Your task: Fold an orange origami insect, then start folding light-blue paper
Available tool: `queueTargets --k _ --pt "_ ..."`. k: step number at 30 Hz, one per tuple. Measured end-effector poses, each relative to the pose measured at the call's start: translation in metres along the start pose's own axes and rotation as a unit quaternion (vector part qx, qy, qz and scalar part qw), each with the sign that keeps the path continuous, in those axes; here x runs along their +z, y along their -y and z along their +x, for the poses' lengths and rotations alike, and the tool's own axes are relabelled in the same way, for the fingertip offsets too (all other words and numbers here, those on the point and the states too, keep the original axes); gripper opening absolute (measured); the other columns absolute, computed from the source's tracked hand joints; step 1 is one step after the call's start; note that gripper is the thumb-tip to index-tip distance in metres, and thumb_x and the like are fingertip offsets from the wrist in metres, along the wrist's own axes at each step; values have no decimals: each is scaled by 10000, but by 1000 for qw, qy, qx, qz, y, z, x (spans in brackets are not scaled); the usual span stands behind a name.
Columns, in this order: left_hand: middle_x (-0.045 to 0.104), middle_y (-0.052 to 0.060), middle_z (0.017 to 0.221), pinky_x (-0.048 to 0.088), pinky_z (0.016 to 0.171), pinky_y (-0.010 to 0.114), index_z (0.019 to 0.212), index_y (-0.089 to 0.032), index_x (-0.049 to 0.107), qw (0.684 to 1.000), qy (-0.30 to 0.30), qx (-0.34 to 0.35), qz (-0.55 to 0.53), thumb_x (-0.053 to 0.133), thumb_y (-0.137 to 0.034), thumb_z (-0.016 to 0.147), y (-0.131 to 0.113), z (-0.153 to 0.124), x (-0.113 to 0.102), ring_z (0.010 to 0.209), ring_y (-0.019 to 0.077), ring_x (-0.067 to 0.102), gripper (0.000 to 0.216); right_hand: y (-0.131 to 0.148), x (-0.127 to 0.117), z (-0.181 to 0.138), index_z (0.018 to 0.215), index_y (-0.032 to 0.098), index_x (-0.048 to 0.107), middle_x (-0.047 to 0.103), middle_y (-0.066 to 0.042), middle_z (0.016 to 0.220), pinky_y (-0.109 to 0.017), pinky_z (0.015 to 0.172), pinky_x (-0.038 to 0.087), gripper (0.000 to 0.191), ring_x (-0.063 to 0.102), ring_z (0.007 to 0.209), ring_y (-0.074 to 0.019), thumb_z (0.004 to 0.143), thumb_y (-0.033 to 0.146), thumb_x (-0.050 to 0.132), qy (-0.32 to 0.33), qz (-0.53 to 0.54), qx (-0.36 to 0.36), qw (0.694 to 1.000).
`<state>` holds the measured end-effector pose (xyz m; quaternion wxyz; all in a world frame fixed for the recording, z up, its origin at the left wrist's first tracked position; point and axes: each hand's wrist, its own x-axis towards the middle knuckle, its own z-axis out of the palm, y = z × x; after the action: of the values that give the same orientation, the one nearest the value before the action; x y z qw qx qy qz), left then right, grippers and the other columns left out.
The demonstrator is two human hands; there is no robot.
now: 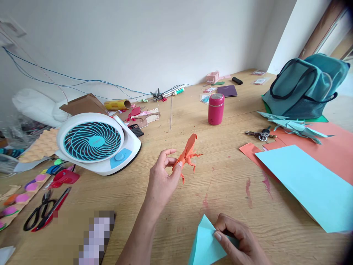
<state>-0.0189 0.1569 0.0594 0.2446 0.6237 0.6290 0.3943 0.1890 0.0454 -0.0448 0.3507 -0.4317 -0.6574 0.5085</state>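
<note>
My left hand (165, 169) pinches an orange origami figure (187, 149) with thin folded legs, held up over the middle of the table. Part of its body is hidden behind my fingers and thumb. At the bottom, my right hand (237, 235) grips a folded piece of light blue paper (205, 239) between thumb and curled fingers; the paper's lower part runs out of view. Off to the right lies a flat light blue sheet (306, 180), over orange paper (331, 140). Light blue folded paper figures (298, 127) rest on the orange sheets.
A white fan (93, 141) stands at left, with scissors (44, 209) and a red cutter (55, 209) below it. Behind my left hand are a pink flask (216, 109) and a purple booklet (227, 91). Keys (260, 135) lie before a teal bag (303, 88).
</note>
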Motion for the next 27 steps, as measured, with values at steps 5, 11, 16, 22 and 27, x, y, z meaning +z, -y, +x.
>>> queueTargets --k 5,11,16,22,27 --pt "741 4 871 495 847 344 1171 -240 572 999 -15 -1 35 606 -298 866 6 2 2 865 197 705 312 0 -1 0 701 199 493 533 4 685 -230 601 406 405 526 626 -132 1012 456 450 3 0 10 1000" --pt "743 -7 855 481 837 331 1153 -241 569 997 -26 4 79 609 -266 857 17 8 7 841 191 704 300 -1 0 0 704 199 505 530 7 681 -229 598 406 398 525 622 -131 1006 455 461 4 -1 4 1000" --pt "740 -10 840 485 788 308 1151 -239 570 995 -28 -6 98 612 -259 858 25 13 11 822 187 706 297 0 -1 2 703 196 507 534 7 680 -223 595 404 399 526 623 -127 1007 449 462 2 -2 5 1000" --pt "748 -4 876 479 755 297 1153 -250 564 990 -32 -14 137 612 -234 864 40 17 14 822 191 712 293 0 -1 0 703 195 507 533 6 679 -224 590 406 403 523 619 -128 1007 455 461 -1 -1 1 1000" --pt "748 7 893 472 767 308 1185 -237 546 981 -34 -12 188 605 -231 886 56 22 22 845 204 708 305 2 -2 1 715 194 524 540 0 692 -232 601 412 403 532 632 -134 1012 458 454 5 0 8 1000"
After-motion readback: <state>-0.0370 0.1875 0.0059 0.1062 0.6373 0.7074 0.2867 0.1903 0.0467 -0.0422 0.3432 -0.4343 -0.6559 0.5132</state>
